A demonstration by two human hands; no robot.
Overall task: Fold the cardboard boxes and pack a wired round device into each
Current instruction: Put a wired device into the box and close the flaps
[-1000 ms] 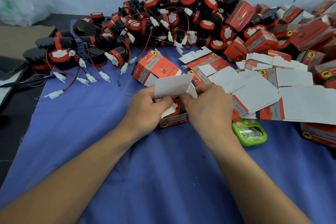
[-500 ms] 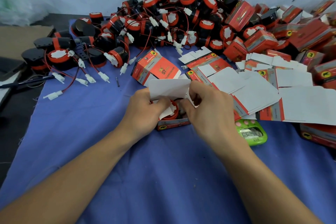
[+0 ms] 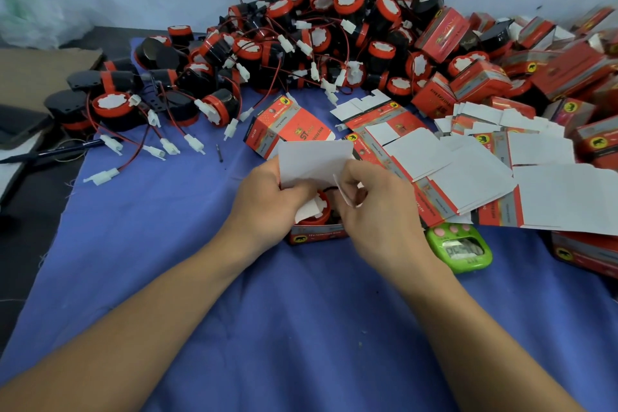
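Note:
A small red cardboard box (image 3: 319, 234) stands on the blue cloth (image 3: 301, 328) between my hands, its white lid flap (image 3: 314, 159) raised. A red and black round device (image 3: 314, 212) sits inside it. My left hand (image 3: 267, 201) grips the box's left side, thumb over the device. My right hand (image 3: 374, 207) pinches a white side flap (image 3: 344, 192) at the box's right. A heap of wired round devices (image 3: 321, 30) lies behind, and flat box blanks (image 3: 468, 170) are spread to the right.
A folded red box (image 3: 287, 130) lies just behind the one in hand. Finished boxes (image 3: 551, 77) pile up at the right. A green timer (image 3: 463, 249) sits by my right wrist. Loose devices with white plugs (image 3: 140, 110) lie left; a pen (image 3: 50, 152) rests off the cloth.
My right hand has shifted from the lid's edge to pinching the side flap and bending it inward. The lid flap has tilted a little. My left hand stays on the box.

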